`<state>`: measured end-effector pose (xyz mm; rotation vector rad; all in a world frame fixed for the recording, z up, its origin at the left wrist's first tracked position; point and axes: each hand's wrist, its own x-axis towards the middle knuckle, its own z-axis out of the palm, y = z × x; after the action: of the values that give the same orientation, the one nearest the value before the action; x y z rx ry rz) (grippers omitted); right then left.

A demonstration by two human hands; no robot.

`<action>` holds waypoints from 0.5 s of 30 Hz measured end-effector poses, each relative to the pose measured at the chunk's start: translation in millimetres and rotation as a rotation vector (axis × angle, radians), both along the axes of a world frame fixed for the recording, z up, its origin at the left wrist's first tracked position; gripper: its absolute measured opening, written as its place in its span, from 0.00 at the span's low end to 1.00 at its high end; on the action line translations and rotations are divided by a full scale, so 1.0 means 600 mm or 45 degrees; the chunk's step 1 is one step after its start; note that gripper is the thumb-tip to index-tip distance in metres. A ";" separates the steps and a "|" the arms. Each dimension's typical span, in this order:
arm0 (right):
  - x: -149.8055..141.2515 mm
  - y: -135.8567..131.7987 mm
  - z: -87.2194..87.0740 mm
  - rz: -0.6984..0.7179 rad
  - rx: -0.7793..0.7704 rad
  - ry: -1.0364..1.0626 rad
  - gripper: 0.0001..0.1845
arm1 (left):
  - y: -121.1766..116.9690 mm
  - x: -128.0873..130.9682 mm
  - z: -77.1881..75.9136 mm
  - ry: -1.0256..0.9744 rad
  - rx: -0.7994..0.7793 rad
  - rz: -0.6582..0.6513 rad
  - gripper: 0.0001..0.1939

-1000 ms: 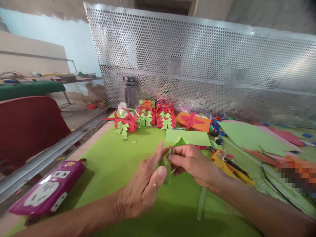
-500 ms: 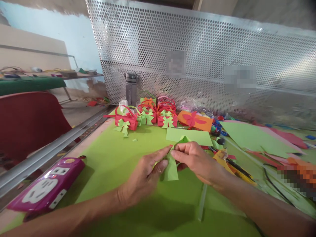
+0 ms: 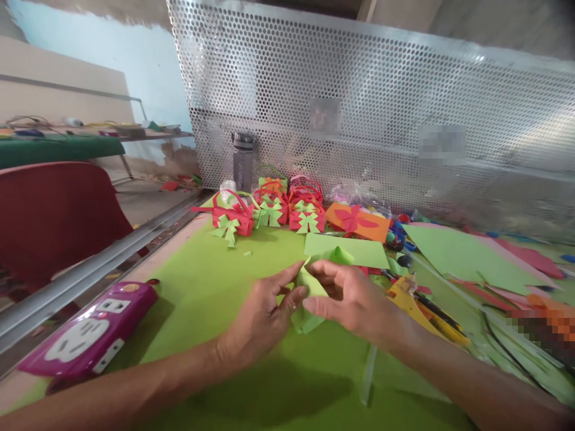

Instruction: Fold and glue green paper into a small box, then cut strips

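The left hand's [image 3: 260, 317] grip pinches the folded green paper [image 3: 313, 284], apparently to steady it between both hands; the right hand's [image 3: 357, 299] grip is loosely parted alongside, any hold unclear. Red bags [image 3: 306, 221] stand beyond, seemingly leaving room.

You are in a rough craft workshop. On your green-topped table [image 3: 188, 299] stand small red paper baskets with pale green bows [image 3: 245, 224]; at right lie a large pale green paper sheet [image 3: 467, 254] and a yellow-and-black hand tool [image 3: 405, 294]. A silvery perforated metal panel [image 3: 278, 78] rises beyond, and far left you see a bare, patchily painted pale blue wall [image 3: 148, 66].
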<state>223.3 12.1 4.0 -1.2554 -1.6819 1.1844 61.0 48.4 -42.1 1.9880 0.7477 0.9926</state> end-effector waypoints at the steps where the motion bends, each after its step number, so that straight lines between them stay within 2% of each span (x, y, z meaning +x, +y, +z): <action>1: -0.002 -0.002 0.000 -0.030 0.042 -0.052 0.15 | -0.001 0.000 -0.001 0.008 -0.020 -0.007 0.23; 6: 0.000 -0.005 0.007 -0.154 0.272 -0.374 0.10 | -0.004 -0.002 0.008 -0.061 -0.018 -0.002 0.21; 8: 0.006 -0.003 0.017 -0.134 0.300 -0.519 0.08 | 0.004 -0.009 0.021 -0.131 0.037 0.025 0.21; 10: 0.013 -0.002 0.027 -0.057 0.297 -0.639 0.08 | 0.017 -0.017 0.036 -0.096 0.120 0.035 0.21; 12: 0.018 -0.002 0.035 0.042 0.288 -0.721 0.08 | 0.029 -0.025 0.051 0.015 0.172 -0.070 0.22; 15: 0.023 -0.004 0.040 0.151 0.272 -0.806 0.09 | 0.038 -0.033 0.066 0.215 0.202 -0.315 0.23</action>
<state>237.3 9.7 27.9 -1.5025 -2.2924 0.6697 41.4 71.2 -2.6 2.2599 0.5068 0.7647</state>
